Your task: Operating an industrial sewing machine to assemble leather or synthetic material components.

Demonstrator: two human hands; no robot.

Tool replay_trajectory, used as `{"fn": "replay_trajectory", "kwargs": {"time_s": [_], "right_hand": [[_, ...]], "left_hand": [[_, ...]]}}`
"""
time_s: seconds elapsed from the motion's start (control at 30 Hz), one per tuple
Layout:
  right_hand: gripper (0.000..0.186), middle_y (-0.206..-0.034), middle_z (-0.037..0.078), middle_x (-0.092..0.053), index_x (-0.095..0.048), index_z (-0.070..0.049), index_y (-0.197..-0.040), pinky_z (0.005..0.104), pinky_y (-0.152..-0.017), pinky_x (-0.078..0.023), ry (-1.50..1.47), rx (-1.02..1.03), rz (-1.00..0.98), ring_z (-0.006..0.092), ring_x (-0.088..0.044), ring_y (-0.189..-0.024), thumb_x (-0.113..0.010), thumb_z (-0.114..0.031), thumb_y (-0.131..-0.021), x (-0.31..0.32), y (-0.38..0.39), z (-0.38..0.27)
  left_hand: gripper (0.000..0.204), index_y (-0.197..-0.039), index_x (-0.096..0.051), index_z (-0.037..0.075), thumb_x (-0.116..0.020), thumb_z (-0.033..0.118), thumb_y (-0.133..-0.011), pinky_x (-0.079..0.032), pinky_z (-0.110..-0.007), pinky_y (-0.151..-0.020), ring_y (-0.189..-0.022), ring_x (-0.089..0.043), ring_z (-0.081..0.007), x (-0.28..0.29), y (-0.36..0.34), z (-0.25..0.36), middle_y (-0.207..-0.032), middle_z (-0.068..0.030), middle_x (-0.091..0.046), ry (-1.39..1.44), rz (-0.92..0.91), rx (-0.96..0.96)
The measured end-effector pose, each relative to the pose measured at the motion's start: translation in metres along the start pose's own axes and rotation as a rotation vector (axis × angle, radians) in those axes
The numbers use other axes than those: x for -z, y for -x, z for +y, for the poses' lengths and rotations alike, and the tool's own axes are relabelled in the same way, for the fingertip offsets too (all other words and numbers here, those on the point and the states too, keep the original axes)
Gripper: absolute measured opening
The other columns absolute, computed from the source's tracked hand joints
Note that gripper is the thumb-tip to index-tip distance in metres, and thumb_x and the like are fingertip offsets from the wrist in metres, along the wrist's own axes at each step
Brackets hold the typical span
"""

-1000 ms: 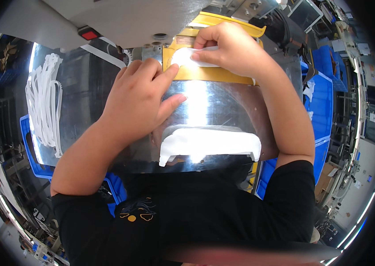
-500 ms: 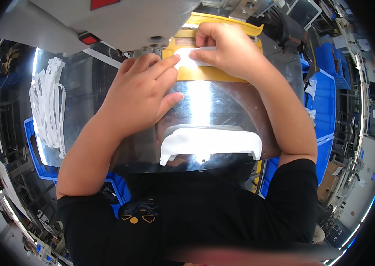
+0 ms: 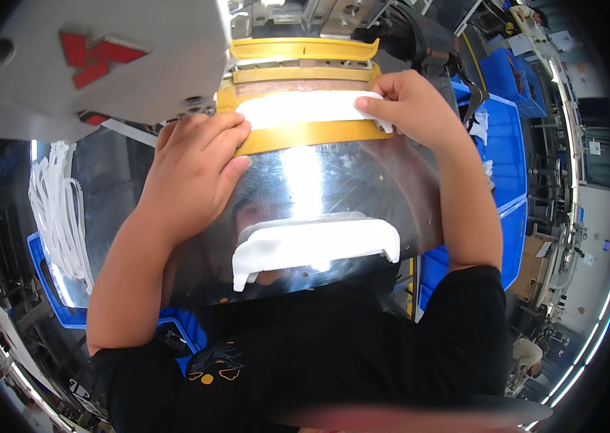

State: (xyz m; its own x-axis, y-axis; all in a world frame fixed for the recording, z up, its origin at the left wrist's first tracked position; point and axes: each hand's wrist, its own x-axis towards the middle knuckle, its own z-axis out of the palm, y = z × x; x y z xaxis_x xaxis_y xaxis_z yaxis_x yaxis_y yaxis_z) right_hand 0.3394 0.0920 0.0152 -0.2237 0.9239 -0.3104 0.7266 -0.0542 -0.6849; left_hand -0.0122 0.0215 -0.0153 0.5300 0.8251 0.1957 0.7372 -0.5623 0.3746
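Observation:
A long white fabric piece (image 3: 297, 107) lies in a yellow jig (image 3: 294, 134) at the top of the metal worktop (image 3: 348, 186). My left hand (image 3: 196, 162) rests its fingertips on the piece's left end, thumb apart below. My right hand (image 3: 420, 108) pinches the right end between thumb and fingers. Nearer my body, a folded white piece (image 3: 316, 239) lies on the worktop.
A grey machine body (image 3: 132, 94) overhangs the upper left. White strips (image 3: 56, 206) lie at the left. Blue bins (image 3: 503, 151) flank the worktop at right and lower left. Black machine parts (image 3: 427, 40) stand at upper right. People (image 3: 525, 353) are at the far right.
My right hand has shifted right along the white piece and my left hand leftward, so more of the piece shows between them. The view has also shifted, showing more of the machine.

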Motion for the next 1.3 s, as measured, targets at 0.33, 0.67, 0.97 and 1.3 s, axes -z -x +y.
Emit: {"fn": "replay_trajectory", "kwargs": {"time_s": [0.33,0.67,0.97,1.3], "right_hand": [[0.038,-0.067,0.003,-0.065,-0.069,-0.001,-0.079,0.0300,-0.055,-0.050,0.023,-0.001,0.057,0.0103,-0.060,-0.060,-0.083,-0.030,-0.099,0.004,0.006,0.005],[0.038,-0.083,0.018,-0.075,-0.079,-0.002,-0.088,0.0437,-0.075,-0.058,0.269,0.009,0.108,0.0330,-0.074,-0.078,-0.082,-0.039,-0.095,0.000,0.008,-0.012],[0.030,-0.089,0.016,-0.078,-0.081,-0.003,-0.097,0.0428,-0.079,-0.059,0.405,-0.107,-0.011,0.0325,-0.076,-0.084,-0.082,-0.032,-0.095,0.019,0.017,-0.018],[0.027,-0.133,0.009,-0.078,-0.082,-0.004,-0.116,0.0439,-0.100,-0.059,0.490,0.486,-0.041,0.0329,-0.075,-0.113,-0.076,-0.009,-0.091,0.024,0.035,0.005]], "left_hand": [[0.033,-0.130,-0.071,0.005,-0.065,0.011,-0.098,-0.040,-0.044,-0.116,-0.122,-0.061,-0.0316,0.010,-0.004,0.004,-0.156,-0.0064,-0.065,-0.057,-0.064,-0.008],[0.036,-0.132,-0.069,0.001,-0.068,0.010,-0.097,-0.040,-0.045,-0.117,-0.122,-0.059,-0.0334,0.014,-0.003,0.011,-0.158,-0.0086,-0.063,-0.109,-0.114,0.013],[0.032,-0.125,-0.072,0.003,-0.074,0.017,-0.096,-0.042,-0.046,-0.117,-0.116,-0.061,-0.0291,0.014,0.002,0.014,-0.156,-0.0037,-0.065,-0.172,-0.064,0.002],[0.035,-0.126,-0.073,0.005,-0.076,0.021,-0.096,-0.042,-0.046,-0.116,-0.121,-0.062,-0.0270,0.016,0.000,0.015,-0.155,-0.0023,-0.065,-0.200,-0.082,-0.007]]}}
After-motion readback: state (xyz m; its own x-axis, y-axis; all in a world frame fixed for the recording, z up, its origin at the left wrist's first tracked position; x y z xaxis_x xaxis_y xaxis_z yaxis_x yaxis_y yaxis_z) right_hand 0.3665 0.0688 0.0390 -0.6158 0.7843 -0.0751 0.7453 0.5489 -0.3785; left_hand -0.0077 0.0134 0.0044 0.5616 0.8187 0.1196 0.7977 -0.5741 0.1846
